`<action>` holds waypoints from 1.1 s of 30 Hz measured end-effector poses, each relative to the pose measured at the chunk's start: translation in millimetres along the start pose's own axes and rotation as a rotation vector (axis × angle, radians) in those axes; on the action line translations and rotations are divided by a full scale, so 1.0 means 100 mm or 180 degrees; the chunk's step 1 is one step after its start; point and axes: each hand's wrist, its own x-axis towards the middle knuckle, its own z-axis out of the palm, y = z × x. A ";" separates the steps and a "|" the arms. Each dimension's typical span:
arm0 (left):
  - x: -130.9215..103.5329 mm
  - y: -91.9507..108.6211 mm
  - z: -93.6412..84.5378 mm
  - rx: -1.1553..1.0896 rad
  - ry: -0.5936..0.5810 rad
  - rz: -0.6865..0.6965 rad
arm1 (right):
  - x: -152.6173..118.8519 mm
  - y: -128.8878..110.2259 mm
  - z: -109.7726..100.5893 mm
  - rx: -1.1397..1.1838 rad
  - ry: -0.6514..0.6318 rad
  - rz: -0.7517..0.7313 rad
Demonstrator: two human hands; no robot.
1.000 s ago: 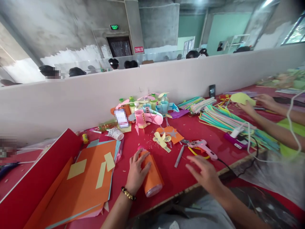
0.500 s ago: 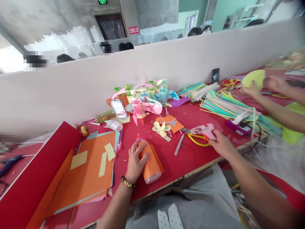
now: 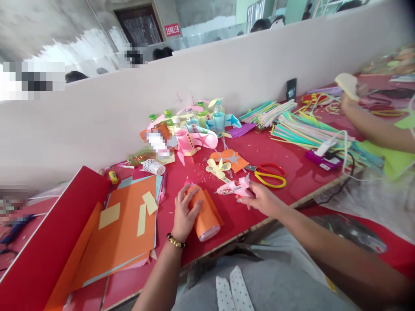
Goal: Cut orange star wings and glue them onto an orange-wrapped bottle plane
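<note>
My left hand (image 3: 186, 211) grips a plastic bottle (image 3: 203, 218) wrapped in orange paper, which lies on the red table with its clear base toward me. A flap of orange paper sticks out along its right side. Held in my right hand (image 3: 259, 196) is a pink hot glue gun (image 3: 235, 187), its nozzle pointing left toward the bottle and apart from it. Scissors (image 3: 270, 176) with red and yellow handles lie beyond that hand. Pale yellow paper petals (image 3: 218, 168) and an orange paper piece with a grey star (image 3: 234, 160) rest behind the glue gun.
Decorated bottles (image 3: 186, 140) stand against the white partition (image 3: 113, 125). Orange sheets (image 3: 125, 231) lie at left beside a red divider (image 3: 52, 233). Bundled pipe cleaners (image 3: 304, 134) and a purple power strip (image 3: 324, 160) sit at right. A co-worker's hand (image 3: 352, 101) holds a pale yellow piece.
My right hand has carried the glue gun left, from over the scissors to near the bottle. My left hand stays on the bottle. The co-worker's yellow piece has shifted and turned.
</note>
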 end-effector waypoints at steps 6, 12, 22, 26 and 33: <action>0.01 -0.03 0.01 0.0025 0.0047 0.0051 | 0.30 -0.07 0.17 -0.0683 0.0081 -0.0335; 0.01 -0.02 0.01 0.0070 0.0029 0.0046 | 0.48 -0.03 0.27 -0.0978 0.0016 -0.0478; 0.02 0.00 0.00 0.0049 0.0003 0.0064 | 0.57 -0.17 0.33 -0.1613 -0.0087 -0.0378; 0.01 0.00 0.00 0.0038 -0.0025 0.0060 | 0.61 -0.18 0.34 -0.1729 -0.0116 -0.0360; 0.00 0.00 0.00 0.0041 -0.0002 0.0046 | 0.61 -0.21 0.34 -0.1817 -0.0140 -0.0361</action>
